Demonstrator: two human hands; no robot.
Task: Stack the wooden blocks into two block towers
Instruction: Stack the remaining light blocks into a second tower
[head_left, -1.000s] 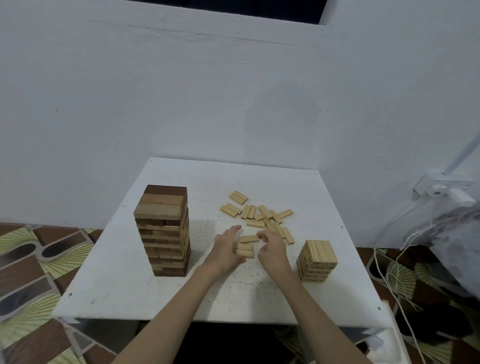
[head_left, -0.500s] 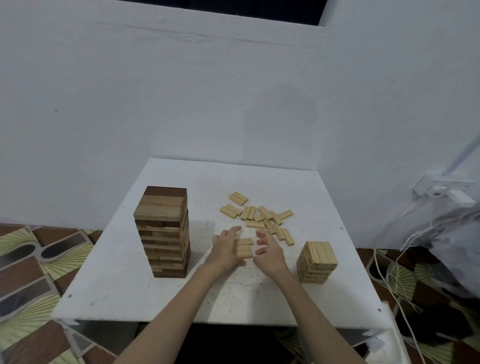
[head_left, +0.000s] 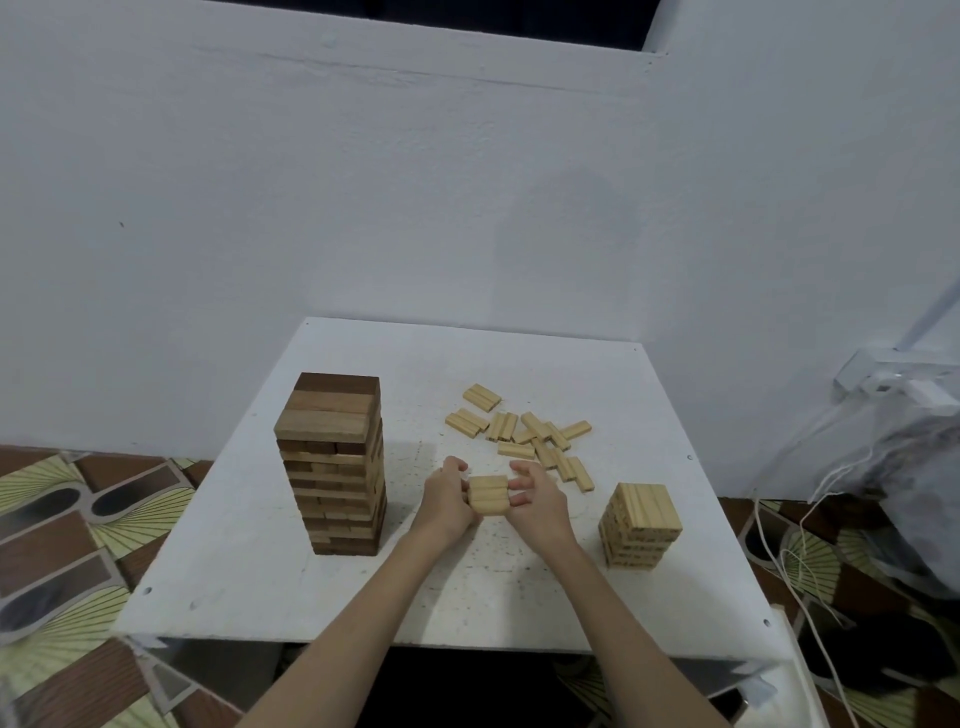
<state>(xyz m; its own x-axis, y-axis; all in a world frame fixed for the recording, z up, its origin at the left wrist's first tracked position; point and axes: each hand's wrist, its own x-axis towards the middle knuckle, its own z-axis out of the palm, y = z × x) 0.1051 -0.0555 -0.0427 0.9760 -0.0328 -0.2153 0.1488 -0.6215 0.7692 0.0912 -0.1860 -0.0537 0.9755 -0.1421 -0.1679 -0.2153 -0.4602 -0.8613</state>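
A tall tower of mixed dark and light wooden blocks (head_left: 333, 465) stands on the left of the white table (head_left: 260, 571). A short tower of pale blocks (head_left: 640, 525) stands at the right. Loose pale blocks (head_left: 524, 434) lie scattered behind my hands. In the middle, three pale blocks (head_left: 488, 495) sit side by side as one row. My left hand (head_left: 447, 501) grips the row's left end and my right hand (head_left: 537, 499) grips its right end, squeezing the row between them just above the table.
White walls close off the back and right. A white power strip (head_left: 898, 382) and cables (head_left: 789, 551) hang at the right beside a grey bag (head_left: 914, 488). Patterned floor shows left and right of the table.
Both hands closed in on the three blocks and pressed them into one row. The row now sits gripped between my hands, slightly nearer me than before.
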